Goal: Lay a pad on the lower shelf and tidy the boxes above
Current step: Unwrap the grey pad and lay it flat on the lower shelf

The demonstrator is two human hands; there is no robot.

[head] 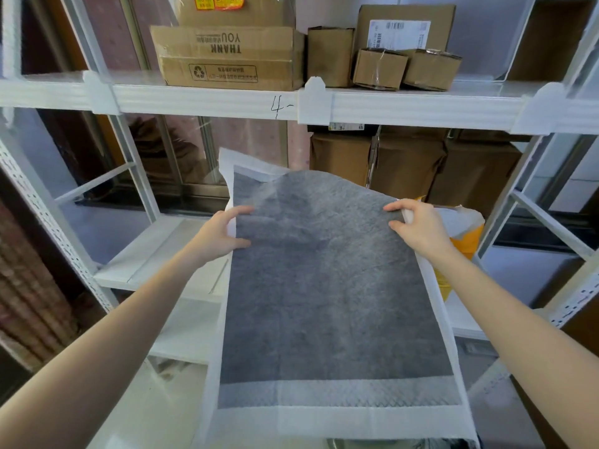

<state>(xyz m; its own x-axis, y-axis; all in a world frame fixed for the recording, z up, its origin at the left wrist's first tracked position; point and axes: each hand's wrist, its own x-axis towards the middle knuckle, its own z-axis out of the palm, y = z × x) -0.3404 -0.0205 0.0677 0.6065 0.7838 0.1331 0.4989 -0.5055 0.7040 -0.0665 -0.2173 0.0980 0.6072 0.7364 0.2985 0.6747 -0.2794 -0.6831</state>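
Left hand [223, 233] and right hand [418, 226], each grip closed on a side edge of the grey pad [334, 286], which hangs spread between them, not yet laid. Beyond and below the grips: the bare white lower shelf [155, 254]. Above the grips: the cardboard boxes [230, 56] on the upper shelf [207, 103], loosely grouped, their tidying apparently outstanding.

Single head-worn wide-angle view, looking forward and slightly down, close to white shelving [207, 102], arms reaching in from the bottom corners
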